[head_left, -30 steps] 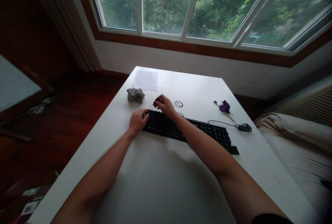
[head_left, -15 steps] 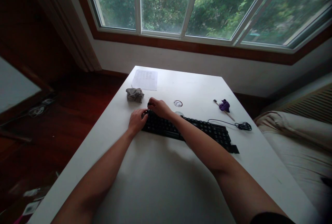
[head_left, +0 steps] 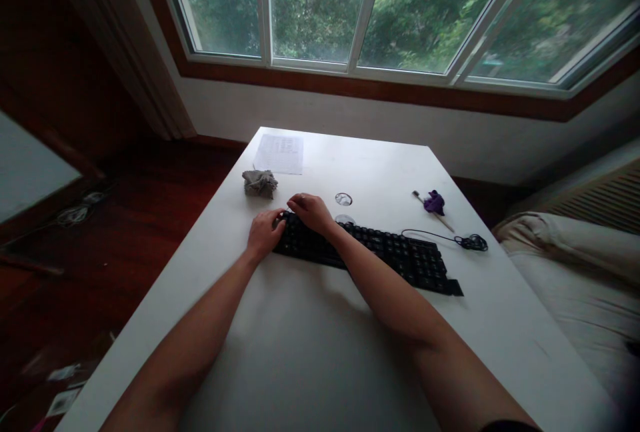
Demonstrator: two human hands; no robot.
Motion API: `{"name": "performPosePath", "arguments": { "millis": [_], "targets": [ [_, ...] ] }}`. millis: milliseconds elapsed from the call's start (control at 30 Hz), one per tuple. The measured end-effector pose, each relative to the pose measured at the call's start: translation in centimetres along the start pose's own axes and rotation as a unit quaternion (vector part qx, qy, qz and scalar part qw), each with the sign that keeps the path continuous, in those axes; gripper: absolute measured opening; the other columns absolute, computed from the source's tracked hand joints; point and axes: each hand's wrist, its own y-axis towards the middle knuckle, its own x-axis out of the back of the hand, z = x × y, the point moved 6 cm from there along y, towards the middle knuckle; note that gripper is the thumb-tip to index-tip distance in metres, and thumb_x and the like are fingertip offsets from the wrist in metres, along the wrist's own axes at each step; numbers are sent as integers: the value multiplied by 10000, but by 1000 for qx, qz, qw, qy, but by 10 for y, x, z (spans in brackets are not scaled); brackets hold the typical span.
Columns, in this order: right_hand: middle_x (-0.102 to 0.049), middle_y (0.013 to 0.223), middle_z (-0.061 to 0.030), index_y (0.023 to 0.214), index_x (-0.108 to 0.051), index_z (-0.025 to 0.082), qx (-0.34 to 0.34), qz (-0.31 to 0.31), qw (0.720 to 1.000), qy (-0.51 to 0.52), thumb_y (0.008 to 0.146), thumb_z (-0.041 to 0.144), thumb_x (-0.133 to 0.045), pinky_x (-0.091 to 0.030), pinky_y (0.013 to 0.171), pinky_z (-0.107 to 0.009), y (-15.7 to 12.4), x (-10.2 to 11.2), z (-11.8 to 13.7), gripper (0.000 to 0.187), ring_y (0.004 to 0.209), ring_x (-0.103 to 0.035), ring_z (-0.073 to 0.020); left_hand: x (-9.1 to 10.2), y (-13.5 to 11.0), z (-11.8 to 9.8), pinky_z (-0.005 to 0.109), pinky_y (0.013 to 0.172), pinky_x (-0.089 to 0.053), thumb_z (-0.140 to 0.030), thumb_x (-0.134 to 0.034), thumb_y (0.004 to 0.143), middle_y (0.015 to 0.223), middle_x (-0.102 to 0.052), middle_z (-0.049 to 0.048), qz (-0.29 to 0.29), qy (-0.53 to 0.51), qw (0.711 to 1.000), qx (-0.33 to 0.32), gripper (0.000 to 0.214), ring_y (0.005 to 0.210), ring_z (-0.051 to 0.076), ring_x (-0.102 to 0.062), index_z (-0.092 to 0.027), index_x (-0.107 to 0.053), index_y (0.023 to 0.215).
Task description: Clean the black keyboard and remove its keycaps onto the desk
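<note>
Both forearms (head_left: pixel 200 325) come in low over the table (head_left: pixel 290 365), the left one angling up to the keyboard (head_left: pixel 393 253), the right one slanting across it. Keyboard's lying crosswise on the table. Left hand (head_left: pixel 263 233) is curled against its left end; can't tell if it's really clamped on. Right hand (head_left: pixel 307 211) is right beside it, back up, fingers bunched at the far left corner, can't tell if they're pinching anything. Grey cloth (head_left: pixel 260 184) just past them, paper (head_left: pixel 280 154) farther back.

Keyboard (head_left: pixel 393 252) on table (head_left: pixel 370 165), cloth (head_left: pixel 260 184) beyond its left end
</note>
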Motion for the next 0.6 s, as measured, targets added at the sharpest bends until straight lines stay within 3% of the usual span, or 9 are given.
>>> {"name": "performPosePath", "arguments": {
  "millis": [333, 467, 600],
  "targets": [
    [-781, 861, -10, 1000, -774, 235, -52, 1, 991, 127, 960, 423, -549, -531, 821, -291, -11, 2, -24, 296, 847, -730, -201, 0, 0, -2, 405, 1006, -443, -287, -549, 921, 1165, -707, 63, 6, 2, 1000, 3, 383, 1078, 248, -605, -239, -649, 1288],
    [-777, 853, -14, 995, -769, 242, -81, -27, 982, 166, 963, 465, -529, -555, 810, -325, -17, 5, -35, 329, 847, -739, -218, -1, 1, -2, 409, 1006, -446, -301, -545, 931, 1168, -707, 69, 2, -3, 1000, 0, 394, 1070, 248, -607, -224, -634, 1307],
    [-774, 841, -15, 987, -763, 241, -74, -36, 981, 177, 961, 477, -529, -553, 811, -322, -21, 9, -33, 334, 831, -738, -210, -1, 1, -1, 408, 1030, -441, -335, -535, 952, 1182, -703, 71, -5, -21, 1000, -2, 392, 1101, 244, -610, -211, -618, 1314]
  ]
}}
